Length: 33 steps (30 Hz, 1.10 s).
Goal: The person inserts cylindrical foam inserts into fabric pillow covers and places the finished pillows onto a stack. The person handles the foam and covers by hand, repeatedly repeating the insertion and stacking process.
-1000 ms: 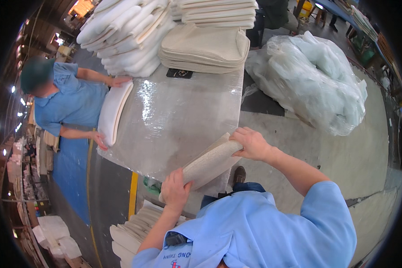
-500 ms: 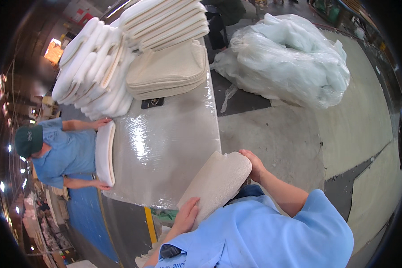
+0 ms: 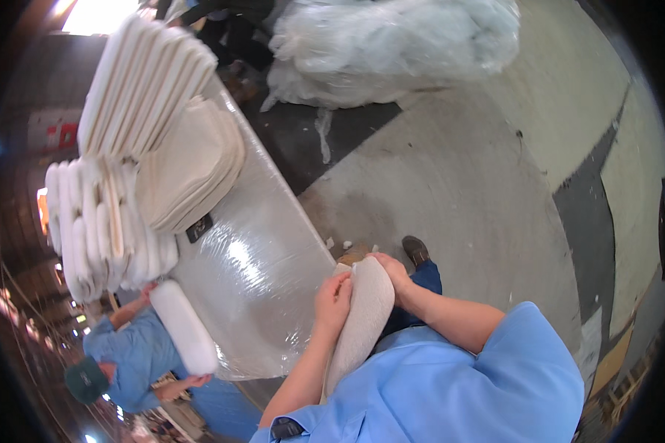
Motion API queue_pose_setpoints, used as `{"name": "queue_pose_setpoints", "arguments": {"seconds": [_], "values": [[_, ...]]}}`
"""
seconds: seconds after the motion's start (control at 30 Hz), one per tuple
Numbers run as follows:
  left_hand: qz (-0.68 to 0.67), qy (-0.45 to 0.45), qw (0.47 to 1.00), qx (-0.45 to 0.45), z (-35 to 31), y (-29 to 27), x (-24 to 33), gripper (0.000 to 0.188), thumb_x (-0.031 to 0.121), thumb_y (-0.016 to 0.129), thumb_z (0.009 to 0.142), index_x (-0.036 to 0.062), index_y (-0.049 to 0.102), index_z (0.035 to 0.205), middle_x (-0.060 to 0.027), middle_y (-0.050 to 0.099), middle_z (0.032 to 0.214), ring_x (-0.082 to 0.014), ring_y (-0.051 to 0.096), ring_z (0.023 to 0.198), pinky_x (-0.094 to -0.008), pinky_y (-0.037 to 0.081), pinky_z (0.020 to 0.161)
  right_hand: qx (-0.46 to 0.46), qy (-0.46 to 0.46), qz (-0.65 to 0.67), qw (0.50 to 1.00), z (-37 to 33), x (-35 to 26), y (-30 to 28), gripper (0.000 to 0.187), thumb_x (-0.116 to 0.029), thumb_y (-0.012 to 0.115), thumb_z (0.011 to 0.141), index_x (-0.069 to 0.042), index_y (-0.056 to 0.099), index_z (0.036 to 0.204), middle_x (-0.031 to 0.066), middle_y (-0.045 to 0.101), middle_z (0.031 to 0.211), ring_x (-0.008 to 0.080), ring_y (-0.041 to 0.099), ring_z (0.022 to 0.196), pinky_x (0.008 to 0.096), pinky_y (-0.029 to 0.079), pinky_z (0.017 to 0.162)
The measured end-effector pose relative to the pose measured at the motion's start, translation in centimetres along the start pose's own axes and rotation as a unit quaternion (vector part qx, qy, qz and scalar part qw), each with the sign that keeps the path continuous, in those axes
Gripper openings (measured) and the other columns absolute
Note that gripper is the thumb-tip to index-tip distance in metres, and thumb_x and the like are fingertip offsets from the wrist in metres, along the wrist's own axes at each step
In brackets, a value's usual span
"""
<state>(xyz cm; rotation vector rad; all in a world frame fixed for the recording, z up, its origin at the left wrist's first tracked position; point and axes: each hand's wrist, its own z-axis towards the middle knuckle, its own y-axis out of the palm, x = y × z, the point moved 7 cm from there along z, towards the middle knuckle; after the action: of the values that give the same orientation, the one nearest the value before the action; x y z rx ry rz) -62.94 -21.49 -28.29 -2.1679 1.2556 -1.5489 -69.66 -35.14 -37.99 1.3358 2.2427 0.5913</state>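
A beige, textured, cushion-like pad (image 3: pixel 368 299) is held on edge in front of my blue shirt, by the table's near corner. My left hand (image 3: pixel 334 295) has its fingers curled in a pinch at the pad's upper left edge. Around the far end on the other side is my right hand (image 3: pixel 393 277), closed on the pad, its fingertips partly hidden. The two hands are close together at that end. The pad's lower end runs down against my shirt.
A plastic-covered table (image 3: pixel 262 295) extends to the far left. It bears stacked beige pads (image 3: pixel 196 166), white pads (image 3: pixel 100 229) and a small black item (image 3: pixel 199 228). A co-worker (image 3: pixel 137 354) holds a white pad (image 3: pixel 185 328). A plastic-wrapped white bundle (image 3: pixel 391 52) lies beyond.
My view has turned right. My left hand has moved up from the pad's lower side to its far end, near my right hand. The pad stands more upright; the co-worker's pad has tilted.
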Motion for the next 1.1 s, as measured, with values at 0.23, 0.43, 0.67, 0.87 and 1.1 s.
{"name": "queue_pose_setpoints", "arguments": {"seconds": [0.23, 0.43, 0.67, 0.87, 1.1], "values": [[0.033, 0.027, 0.995, -0.085, 0.1, 3.7, 4.5, 0.024, 0.019, 0.065, 0.1, 0.0037, 0.073, 0.116, -0.0129, 0.071, 0.107, -0.0267, 0.068, 0.1, -0.0361, 0.053, 0.091, 0.047, 0.071, 0.103, 0.991, -2.3, 0.8, -4.6, 0.043, -0.045, 0.047, 0.111, -0.012, 0.066, 0.132, 0.0084, 0.07, 0.12, 0.0205, 0.069, 0.106, 0.0377, 0.056, 0.093], [0.136, 0.125, 0.982, -0.051, 3.4, 6.6, 5.0, 0.023, 0.017, 0.065, 0.098, 0.0038, 0.071, 0.115, -0.0159, 0.07, 0.115, -0.0358, 0.066, 0.112, -0.0433, 0.051, 0.098, -0.132, 0.193, 0.106, 0.966, 0.4, 1.4, -5.4, 0.051, -0.051, 0.053, 0.106, -0.006, 0.067, 0.127, 0.0141, 0.073, 0.121, 0.029, 0.072, 0.108, 0.0453, 0.056, 0.098], [0.08, -0.023, 0.988, -0.13, 6.6, 8.1, 2.1, 0.032, 0.032, 0.063, 0.1, 0.0043, 0.069, 0.114, -0.0187, 0.073, 0.102, -0.0345, 0.071, 0.099, -0.0437, 0.054, 0.087, -0.222, 0.13, 0.074, 0.964, 2.1, 1.1, -6.7, 0.031, -0.027, 0.06, 0.104, -0.008, 0.065, 0.128, 0.0091, 0.071, 0.125, 0.0248, 0.069, 0.115, 0.0442, 0.054, 0.103], [0.076, -0.07, 0.983, -0.152, 6.0, 7.0, 1.1, 0.036, 0.04, 0.059, 0.102, 0.0065, 0.068, 0.112, -0.0182, 0.074, 0.104, -0.0353, 0.071, 0.1, -0.0436, 0.054, 0.088, -0.152, 0.148, 0.057, 0.976, 2.2, 0.9, -6.6, 0.023, -0.023, 0.07, 0.1, -0.012, 0.067, 0.121, 0.0048, 0.073, 0.116, 0.0208, 0.072, 0.108, 0.0422, 0.058, 0.097], [0.036, 0.022, 0.996, -0.082, 5.6, 5.2, 3.4, 0.039, 0.044, 0.062, 0.101, 0.0069, 0.072, 0.111, -0.0173, 0.073, 0.112, -0.0342, 0.069, 0.105, -0.0446, 0.054, 0.091, -0.133, 0.096, 0.022, 0.986, 2.3, -1.1, -5.6, 0.021, -0.022, 0.068, 0.101, -0.012, 0.068, 0.119, 0.0061, 0.074, 0.111, 0.0228, 0.074, 0.099, 0.0437, 0.062, 0.086]]}}
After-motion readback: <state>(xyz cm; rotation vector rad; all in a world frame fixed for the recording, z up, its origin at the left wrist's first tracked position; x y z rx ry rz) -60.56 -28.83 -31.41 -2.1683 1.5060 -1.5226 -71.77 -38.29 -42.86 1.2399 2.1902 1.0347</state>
